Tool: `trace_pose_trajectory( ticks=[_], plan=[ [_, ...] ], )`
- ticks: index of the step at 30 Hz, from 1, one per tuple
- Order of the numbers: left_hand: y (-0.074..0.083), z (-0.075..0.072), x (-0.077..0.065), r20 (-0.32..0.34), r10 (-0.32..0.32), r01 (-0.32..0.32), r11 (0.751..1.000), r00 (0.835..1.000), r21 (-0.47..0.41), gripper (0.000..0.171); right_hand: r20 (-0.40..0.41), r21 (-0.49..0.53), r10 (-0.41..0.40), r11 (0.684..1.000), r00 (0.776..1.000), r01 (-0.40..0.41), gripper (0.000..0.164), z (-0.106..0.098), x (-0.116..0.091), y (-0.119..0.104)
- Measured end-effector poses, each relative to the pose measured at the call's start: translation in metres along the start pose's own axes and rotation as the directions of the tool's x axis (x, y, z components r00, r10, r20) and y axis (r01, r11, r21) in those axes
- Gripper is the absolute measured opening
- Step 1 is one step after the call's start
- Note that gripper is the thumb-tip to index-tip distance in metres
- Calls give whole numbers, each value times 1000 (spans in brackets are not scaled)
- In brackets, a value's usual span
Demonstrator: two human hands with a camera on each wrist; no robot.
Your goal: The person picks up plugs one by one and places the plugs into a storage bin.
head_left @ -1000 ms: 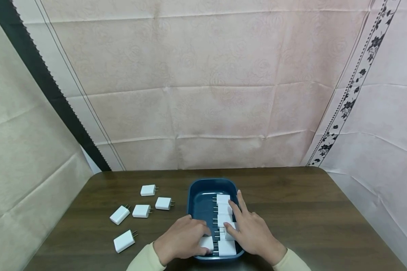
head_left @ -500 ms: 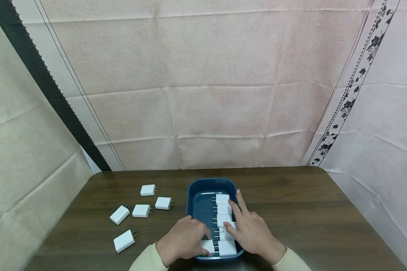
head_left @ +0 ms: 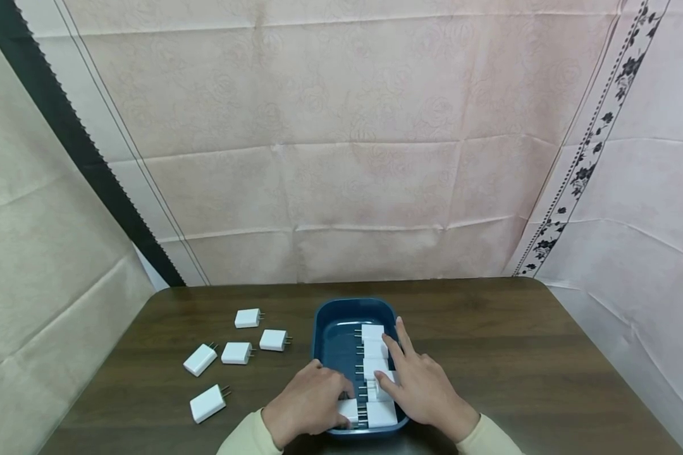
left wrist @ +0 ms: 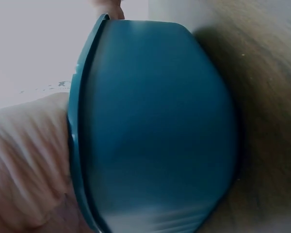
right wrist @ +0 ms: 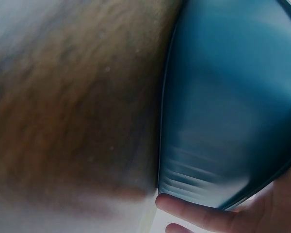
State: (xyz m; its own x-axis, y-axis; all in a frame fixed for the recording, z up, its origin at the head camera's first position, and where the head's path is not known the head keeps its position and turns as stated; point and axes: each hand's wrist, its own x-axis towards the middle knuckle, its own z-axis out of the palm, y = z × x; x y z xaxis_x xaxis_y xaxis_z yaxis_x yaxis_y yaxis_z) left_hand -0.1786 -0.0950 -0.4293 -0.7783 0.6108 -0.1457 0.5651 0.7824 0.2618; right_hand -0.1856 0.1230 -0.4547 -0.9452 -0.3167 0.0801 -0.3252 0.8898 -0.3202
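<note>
My left hand (head_left: 307, 404) reaches over the near left side of a blue plastic tray (head_left: 337, 344). Its thumb and fingers pinch a white charger plug (head_left: 348, 411) inside the tray, partly hidden by the hand. Along the tray's right side runs a column of white charger plugs (head_left: 381, 414), prongs pointing left. My right hand (head_left: 424, 395) lies over the right rim with spread fingers, thumb and fingertips touching the column. In the left wrist view, the palm (left wrist: 29, 160) is against the tray's rim; the right wrist view shows fingers (right wrist: 199, 213) beside the tray's outer wall (right wrist: 218, 107).
Several loose white charger plugs (head_left: 236, 353) lie on the brown wooden table (head_left: 489, 341) left of the tray, one (head_left: 207, 404) closest to the near edge. A pale cloth (head_left: 375, 189) hangs behind the table, with further cloths at both sides.
My left hand has edged slightly to the right with the charger plug it pinches. The right hand keeps its place on the column.
</note>
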Motion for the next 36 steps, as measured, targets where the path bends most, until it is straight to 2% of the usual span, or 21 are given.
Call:
trace_pose_trajectory(
  ticks=[7, 13, 29, 36],
  plan=[
    [0, 1, 1, 1, -24, 24, 1000, 1000, -9, 33, -2, 4, -4, 1000, 1000, 4, 75, 0, 0, 0],
    [-1, 1, 1, -16, -9, 9, 1000, 1000, -5, 30, -13, -3, 11, 1000, 1000, -11, 78, -1, 0, -1],
    [-2, 7, -2, -68, 20, -26, 997, 997, -79, 22, -21, 5, 38, 999, 999, -38, 87, 0, -3, -2],
    [-4, 6, -3, -72, 19, -27, 995, 997, -100, 18, -25, 4, 39, 999, 999, -39, 87, 1, -3, -1]
  ],
)
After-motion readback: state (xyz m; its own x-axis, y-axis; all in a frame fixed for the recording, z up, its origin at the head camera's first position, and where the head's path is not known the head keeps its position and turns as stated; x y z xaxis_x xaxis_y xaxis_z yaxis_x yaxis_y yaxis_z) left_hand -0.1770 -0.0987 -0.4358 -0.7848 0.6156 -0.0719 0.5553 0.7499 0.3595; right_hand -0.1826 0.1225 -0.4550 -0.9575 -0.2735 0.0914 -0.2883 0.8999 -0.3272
